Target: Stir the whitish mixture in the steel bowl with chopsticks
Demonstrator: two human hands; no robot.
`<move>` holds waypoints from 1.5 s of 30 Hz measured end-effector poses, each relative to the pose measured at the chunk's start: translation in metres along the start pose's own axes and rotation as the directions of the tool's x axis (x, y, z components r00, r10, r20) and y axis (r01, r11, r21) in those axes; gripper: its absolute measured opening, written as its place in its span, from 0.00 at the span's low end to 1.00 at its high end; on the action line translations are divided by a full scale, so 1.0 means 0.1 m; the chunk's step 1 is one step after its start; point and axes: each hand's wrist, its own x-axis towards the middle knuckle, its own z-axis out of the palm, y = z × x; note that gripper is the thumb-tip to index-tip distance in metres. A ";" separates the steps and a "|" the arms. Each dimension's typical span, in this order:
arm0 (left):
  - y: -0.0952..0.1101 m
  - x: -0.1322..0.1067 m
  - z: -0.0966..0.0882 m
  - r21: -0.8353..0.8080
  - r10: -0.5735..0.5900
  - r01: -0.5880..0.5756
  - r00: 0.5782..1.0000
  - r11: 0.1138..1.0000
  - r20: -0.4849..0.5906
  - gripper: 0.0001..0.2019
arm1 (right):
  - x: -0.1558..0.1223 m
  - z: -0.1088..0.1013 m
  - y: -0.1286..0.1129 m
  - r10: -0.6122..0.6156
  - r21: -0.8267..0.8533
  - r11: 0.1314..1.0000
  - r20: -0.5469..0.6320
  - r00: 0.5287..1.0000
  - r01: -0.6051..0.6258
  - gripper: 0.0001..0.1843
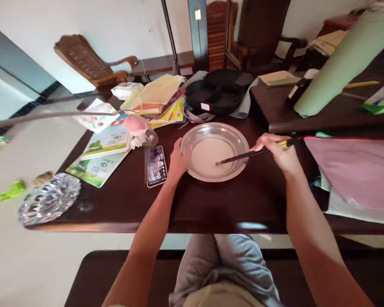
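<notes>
A round metal bowl (238,140) stands on the dark wooden table, with a pale, smooth mixture (211,151) in its bottom. My left hand (179,160) grips the bowl's left rim, thumb toward the inside. From the right, my right hand (277,149) is closed around a pair of dark chopsticks (243,157) with gold-coloured ends. Their tips dip into the mixture near the middle of the bowl. Just left of my left hand lies a phone (156,166) with its screen lit.
Booklets (105,149), a pink object (136,124) and a clear glass dish (51,198) occupy the table's left side. Behind the bowl sit a black bag (214,91) and stacked papers (156,96). A green cylinder (336,64) and pink cloth (355,166) are at right.
</notes>
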 end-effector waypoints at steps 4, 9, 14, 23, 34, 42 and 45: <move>-0.06 0.03 0.02 -0.033 0.008 -0.009 1.000 0.999 -0.021 0.33 | 0.03 0.29 0.00 -0.070 -0.073 0.994 0.203 0.977 0.087 0.32; -0.09 0.03 0.01 -0.035 0.018 -0.019 1.000 0.999 -0.021 0.33 | 0.06 0.28 0.10 -0.151 -0.142 0.976 0.091 0.984 0.163 0.30; -0.08 0.02 0.01 -0.024 0.027 -0.027 1.000 0.999 -0.015 0.32 | 0.01 0.01 0.07 -0.064 -0.106 0.993 -0.070 0.995 0.056 0.34; -0.13 0.04 0.01 -0.037 0.032 -0.033 0.999 0.999 -0.019 0.32 | 0.07 0.36 0.09 -0.174 -0.124 0.973 0.171 0.970 0.196 0.30; -0.10 0.03 0.02 -0.034 0.029 -0.030 0.999 0.999 -0.026 0.32 | 0.02 0.22 0.04 -0.129 -0.077 0.986 0.181 0.975 0.145 0.29; -0.09 0.03 0.01 -0.034 0.022 -0.022 1.000 0.999 -0.017 0.33 | 0.05 0.14 0.12 -0.149 -0.185 0.973 -0.037 0.988 0.140 0.32; -0.12 0.04 0.01 -0.041 0.036 -0.036 0.999 0.998 -0.020 0.32 | 0.01 0.04 0.08 -0.105 -0.127 0.987 -0.051 0.993 0.098 0.34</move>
